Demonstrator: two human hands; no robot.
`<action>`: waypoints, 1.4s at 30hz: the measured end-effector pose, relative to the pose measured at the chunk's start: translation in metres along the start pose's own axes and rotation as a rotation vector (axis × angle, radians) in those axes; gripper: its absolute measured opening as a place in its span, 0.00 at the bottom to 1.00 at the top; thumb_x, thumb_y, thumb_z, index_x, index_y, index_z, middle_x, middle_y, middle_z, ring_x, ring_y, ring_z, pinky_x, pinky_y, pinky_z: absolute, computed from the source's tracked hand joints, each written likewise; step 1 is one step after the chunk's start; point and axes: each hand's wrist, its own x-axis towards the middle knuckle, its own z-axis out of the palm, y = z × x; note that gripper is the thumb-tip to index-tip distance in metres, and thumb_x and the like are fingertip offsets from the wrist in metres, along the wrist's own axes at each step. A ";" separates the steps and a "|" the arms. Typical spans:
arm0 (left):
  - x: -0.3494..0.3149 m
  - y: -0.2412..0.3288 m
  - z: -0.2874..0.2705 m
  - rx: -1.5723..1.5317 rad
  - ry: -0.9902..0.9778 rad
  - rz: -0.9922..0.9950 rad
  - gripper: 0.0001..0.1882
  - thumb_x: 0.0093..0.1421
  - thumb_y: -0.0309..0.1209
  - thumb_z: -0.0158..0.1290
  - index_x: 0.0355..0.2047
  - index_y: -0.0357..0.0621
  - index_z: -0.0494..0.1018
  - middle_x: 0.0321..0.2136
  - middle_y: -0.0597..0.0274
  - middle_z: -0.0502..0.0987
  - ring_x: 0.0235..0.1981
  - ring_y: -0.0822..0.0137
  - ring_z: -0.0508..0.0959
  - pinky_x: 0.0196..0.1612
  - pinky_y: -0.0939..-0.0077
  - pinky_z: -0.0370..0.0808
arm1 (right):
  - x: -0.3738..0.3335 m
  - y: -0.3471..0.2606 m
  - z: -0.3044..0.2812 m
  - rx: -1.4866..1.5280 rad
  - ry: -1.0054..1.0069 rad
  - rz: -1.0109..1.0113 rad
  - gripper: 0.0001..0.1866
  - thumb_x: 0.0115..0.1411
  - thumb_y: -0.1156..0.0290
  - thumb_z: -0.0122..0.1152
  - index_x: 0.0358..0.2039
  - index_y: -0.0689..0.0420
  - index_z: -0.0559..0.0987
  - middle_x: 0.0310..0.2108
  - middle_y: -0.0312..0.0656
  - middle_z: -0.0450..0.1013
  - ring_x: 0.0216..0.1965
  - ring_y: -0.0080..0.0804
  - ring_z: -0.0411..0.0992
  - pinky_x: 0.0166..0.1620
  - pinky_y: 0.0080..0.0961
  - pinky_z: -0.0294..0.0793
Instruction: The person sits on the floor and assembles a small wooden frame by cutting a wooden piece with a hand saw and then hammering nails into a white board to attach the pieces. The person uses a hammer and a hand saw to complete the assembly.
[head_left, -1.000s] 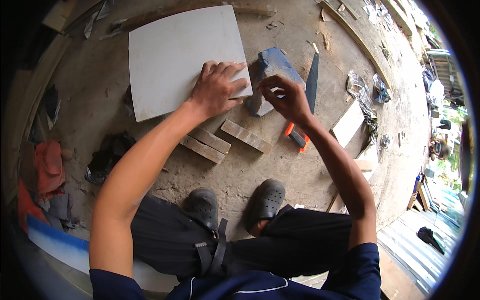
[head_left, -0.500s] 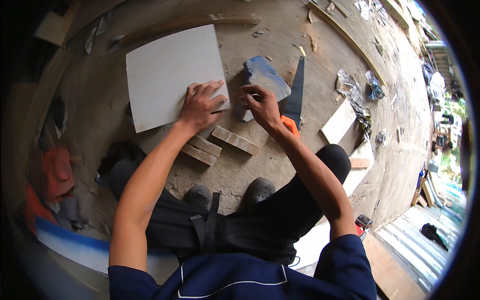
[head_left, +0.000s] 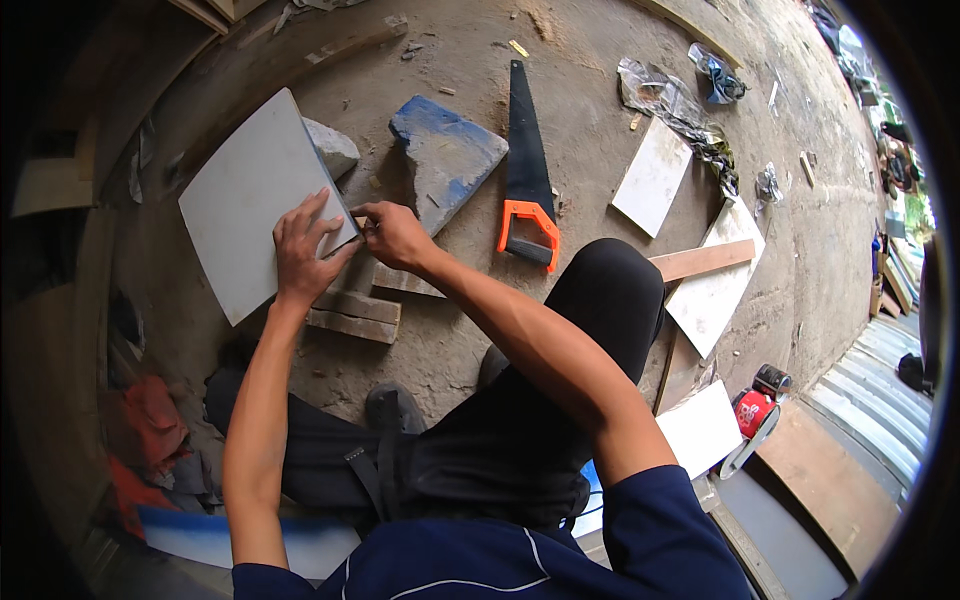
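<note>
A white board lies at the left, its right edge lifted toward me with a grey stone block showing behind it. My left hand rests on the board near its lower right corner, fingers spread on the surface and thumb at the edge. Against that same edge my right hand is closed, index finger and thumb pinched together. Whatever is between them is too small or hidden. Short wooden blocks lie on the ground below the hands.
A blue-stained concrete block and a handsaw with orange handle lie right of my hands. Farther right are a white panel, crumpled plastic and a wooden strip. A red power tool sits at lower right.
My right hand has moved from beside the blue-stained block to the board's right edge. The board now stands tilted, and my left hand has shifted with it. The view has turned.
</note>
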 end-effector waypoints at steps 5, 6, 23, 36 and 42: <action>0.001 0.006 0.004 0.005 -0.003 -0.024 0.20 0.48 0.32 0.66 0.40 0.49 0.71 0.60 0.55 0.66 0.62 0.53 0.64 0.61 0.56 0.57 | 0.002 0.019 0.008 -0.048 0.026 -0.038 0.16 0.52 0.76 0.54 0.43 0.61 0.79 0.35 0.60 0.75 0.40 0.57 0.74 0.45 0.44 0.72; 0.000 0.005 0.005 0.002 0.000 -0.034 0.20 0.48 0.32 0.66 0.40 0.49 0.71 0.61 0.55 0.65 0.62 0.52 0.64 0.62 0.54 0.56 | 0.003 0.024 0.013 -0.059 0.057 -0.053 0.16 0.51 0.74 0.57 0.42 0.61 0.80 0.34 0.60 0.74 0.40 0.57 0.73 0.45 0.45 0.72; -0.003 0.008 0.005 -0.082 -0.052 -0.121 0.19 0.50 0.29 0.65 0.41 0.47 0.70 0.63 0.56 0.63 0.65 0.51 0.59 0.66 0.47 0.50 | 0.019 0.023 -0.012 -0.248 -0.281 -0.122 0.25 0.49 0.62 0.59 0.47 0.57 0.68 0.32 0.55 0.77 0.37 0.57 0.75 0.41 0.48 0.74; -0.004 0.006 0.008 -0.061 -0.051 -0.104 0.20 0.50 0.29 0.65 0.41 0.47 0.70 0.63 0.55 0.63 0.64 0.49 0.61 0.65 0.46 0.51 | 0.021 0.033 -0.011 -0.140 -0.216 -0.221 0.25 0.49 0.65 0.67 0.47 0.56 0.72 0.30 0.56 0.76 0.36 0.57 0.74 0.38 0.47 0.73; -0.004 0.004 0.006 -0.039 -0.057 -0.067 0.21 0.49 0.29 0.65 0.43 0.48 0.70 0.62 0.54 0.64 0.64 0.49 0.61 0.64 0.46 0.52 | 0.023 0.035 -0.010 -0.136 -0.218 -0.243 0.25 0.50 0.64 0.68 0.47 0.56 0.73 0.30 0.55 0.76 0.36 0.57 0.74 0.38 0.46 0.73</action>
